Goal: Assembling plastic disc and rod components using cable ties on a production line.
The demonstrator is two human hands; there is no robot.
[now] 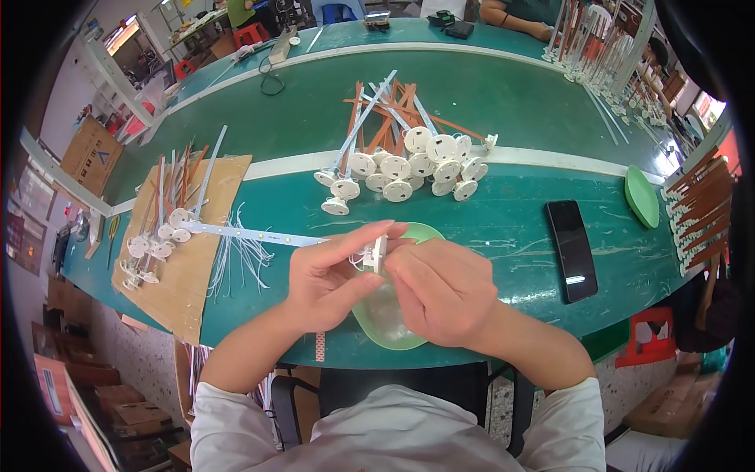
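My left hand (324, 277) grips a white round end cap (378, 255) on its edge, between thumb and fingers. A pale LED strip (263, 236) runs out leftward from behind that hand and seems to belong to the cap. Short thin wires show at the cap's left side. Against the cap's right face, my right hand (447, 289) is closed with its fingers curled in; what they pinch is hidden. Beneath both hands lies a green bowl (376, 321), partly covered by them.
Several white-capped strips (397, 167) are heaped at centre. More lie on a cardboard sheet (179, 303) at left, beside loose white wires (240, 256). A black phone (572, 252) and green dish (642, 197) are at right, near racked strips (700, 216).
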